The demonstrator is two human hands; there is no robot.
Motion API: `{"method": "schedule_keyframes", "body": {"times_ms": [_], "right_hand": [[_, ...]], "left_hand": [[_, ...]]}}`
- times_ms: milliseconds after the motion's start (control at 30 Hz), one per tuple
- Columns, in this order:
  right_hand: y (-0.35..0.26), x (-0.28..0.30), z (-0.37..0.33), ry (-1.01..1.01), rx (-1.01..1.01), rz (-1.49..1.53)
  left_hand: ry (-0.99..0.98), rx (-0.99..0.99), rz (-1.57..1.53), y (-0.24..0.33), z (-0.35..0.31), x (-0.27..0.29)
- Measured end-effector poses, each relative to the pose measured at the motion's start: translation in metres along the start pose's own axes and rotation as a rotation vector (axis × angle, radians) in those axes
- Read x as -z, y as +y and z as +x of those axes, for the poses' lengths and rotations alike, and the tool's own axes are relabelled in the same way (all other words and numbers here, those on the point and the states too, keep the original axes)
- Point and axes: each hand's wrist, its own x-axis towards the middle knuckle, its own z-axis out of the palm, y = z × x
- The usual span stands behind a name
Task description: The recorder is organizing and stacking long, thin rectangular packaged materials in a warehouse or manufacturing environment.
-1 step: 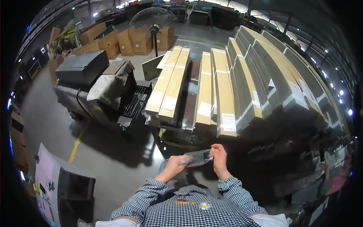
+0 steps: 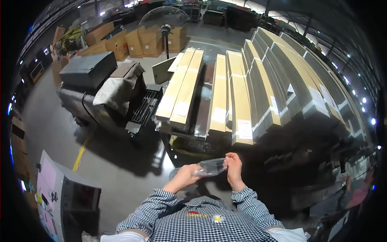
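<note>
In front of my body, a crumpled length of clear plastic film (image 2: 212, 167) is stretched between my two hands. My left hand (image 2: 186, 176) is closed around its left part, and a bit of the film sticks out on the far side of that fist. The film's right end is pinched by my right hand (image 2: 234, 166), thumb against bent fingers. Whether anything lies inside the film I cannot tell. Just beyond my hands are the near ends of long, flat cardboard cartons (image 2: 242, 109) with white labels.
Stacks of strapped grey-brown cardboard (image 2: 288, 80) rise on the right. To the left stands a machine (image 2: 90, 70) with a cloth over it. A pedestal fan (image 2: 165, 30) and brown boxes (image 2: 152, 42) are farther back. A cabinet (image 2: 50, 177) with small items on top is at lower left.
The view has shifted very slightly. My left hand has edged a little up and left; both hands keep hold of the film.
</note>
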Motion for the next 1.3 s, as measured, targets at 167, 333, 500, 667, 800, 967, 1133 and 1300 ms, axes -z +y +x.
{"method": "schedule_keyframes", "body": {"times_ms": [167,333,500,667,800,967,1133,1300], "right_hand": [[0.033,-0.016,-0.041,-0.048,0.38,-0.079],[0.112,-0.015,-0.062,-0.468,0.372,-0.832],[0.166,-0.064,-0.06,-0.596,0.221,-0.808],[0.133,-0.148,-0.001,-0.527,-0.011,-0.158],[0.076,-0.223,0.142,-0.386,0.184,-0.071],[0.014,-0.308,0.345,-0.131,0.184,0.041],[0.033,-0.349,0.479,-0.001,-0.035,0.067],[0.091,-0.292,0.572,0.102,0.285,-0.655]], "left_hand": [[0.024,0.089,-0.123,-0.014,-0.017,0.018],[0.167,0.303,-1.232,0.108,-0.004,0.126],[0.144,-0.386,-1.414,0.156,0.004,0.214],[0.613,-0.045,-0.893,0.023,-0.002,0.228],[0.469,0.53,-0.236,-0.139,-0.088,0.164],[-0.002,0.698,-0.21,-0.163,-0.074,0.158],[0.081,0.65,-0.206,-0.177,0.004,0.199],[0.092,0.661,-0.485,-0.201,0.101,0.22]]}}
